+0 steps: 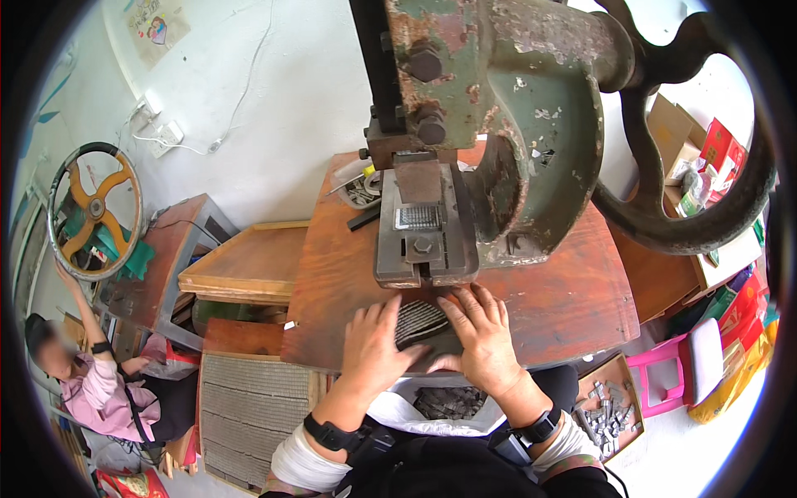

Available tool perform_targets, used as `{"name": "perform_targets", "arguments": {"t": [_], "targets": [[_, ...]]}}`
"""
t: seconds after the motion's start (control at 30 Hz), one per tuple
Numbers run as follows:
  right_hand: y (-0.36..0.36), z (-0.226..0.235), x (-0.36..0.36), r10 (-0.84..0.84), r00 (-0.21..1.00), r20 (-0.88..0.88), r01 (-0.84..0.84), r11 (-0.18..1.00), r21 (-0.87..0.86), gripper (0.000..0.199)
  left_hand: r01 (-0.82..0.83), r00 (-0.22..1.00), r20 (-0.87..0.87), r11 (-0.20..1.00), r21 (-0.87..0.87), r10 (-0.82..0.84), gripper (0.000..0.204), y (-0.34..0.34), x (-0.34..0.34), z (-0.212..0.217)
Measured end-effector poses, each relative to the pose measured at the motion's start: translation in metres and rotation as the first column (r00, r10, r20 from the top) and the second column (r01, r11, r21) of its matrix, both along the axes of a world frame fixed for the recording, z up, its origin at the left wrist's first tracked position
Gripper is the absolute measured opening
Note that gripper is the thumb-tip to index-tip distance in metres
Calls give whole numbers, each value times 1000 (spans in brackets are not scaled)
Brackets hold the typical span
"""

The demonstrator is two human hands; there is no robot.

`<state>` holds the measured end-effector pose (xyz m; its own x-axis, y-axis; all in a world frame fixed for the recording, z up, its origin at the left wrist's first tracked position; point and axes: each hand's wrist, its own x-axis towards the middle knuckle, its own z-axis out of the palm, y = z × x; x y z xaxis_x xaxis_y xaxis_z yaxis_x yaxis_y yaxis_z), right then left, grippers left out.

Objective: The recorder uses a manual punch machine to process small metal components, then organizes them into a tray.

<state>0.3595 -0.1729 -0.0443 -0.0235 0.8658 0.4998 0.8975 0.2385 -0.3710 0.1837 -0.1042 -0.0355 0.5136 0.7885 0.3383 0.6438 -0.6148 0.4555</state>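
My left hand and my right hand close in from both sides on a stack of thin grey metal strips at the front edge of the wooden bench. Fingers and thumbs press against its sides; part of the stack is hidden by them. Just beyond my fingertips stands a steel die block with a bolt at its front. A small ridged metal piece lies in it, below the ram of a worn green press. Under my hands hangs a white bag holding dark metal pieces.
A large handwheel juts out at the right. A cardboard box of metal pieces and a pink stool stand there. At left are a tray of rowed pieces and a person touching another wheel.
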Motion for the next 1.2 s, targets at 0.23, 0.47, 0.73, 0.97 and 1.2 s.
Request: {"name": "perform_targets", "arguments": {"t": [0.23,0.47,0.73,0.97,1.2], "targets": [[-8,-7,14,71,976,-204,-39,987,158,69,-51,989,-113,948,314,90,50,2,23,-20],[-12,-6,13,75,977,-199,-43,986,162,58,820,234,712,259,-511,662,60,-21,-34,9],[-9,-13,19,56,980,-192,-23,985,170,49,750,578,655,0,-661,487,56,-57,-55,-37],[1,-13,-4,74,988,-137,-53,987,150,42,-63,967,-197,591,-804,-164,59,-75,-32,-177],[-15,-19,19,22,995,-96,-20,1000,18,30,-613,781,130,789,-26,611,37,-151,-217,-140]]}}
